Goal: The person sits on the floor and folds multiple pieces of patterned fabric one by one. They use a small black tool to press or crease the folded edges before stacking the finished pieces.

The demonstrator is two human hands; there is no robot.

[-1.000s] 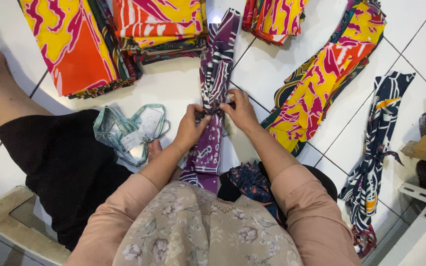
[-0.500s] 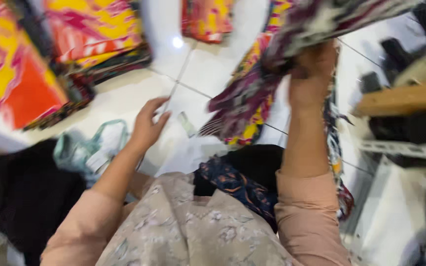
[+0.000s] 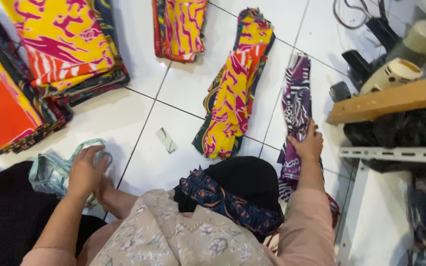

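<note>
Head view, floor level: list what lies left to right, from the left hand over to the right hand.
Left hand on the pale green bundle of fabric → small pale scrap on the white tile → long yellow, pink and orange patterned cloth strip → purple and white patterned cloth strip under the right hand.

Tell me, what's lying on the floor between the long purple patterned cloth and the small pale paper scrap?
A long yellow-and-pink patterned cloth strip lies between them on white tiles, in the head view.
</note>
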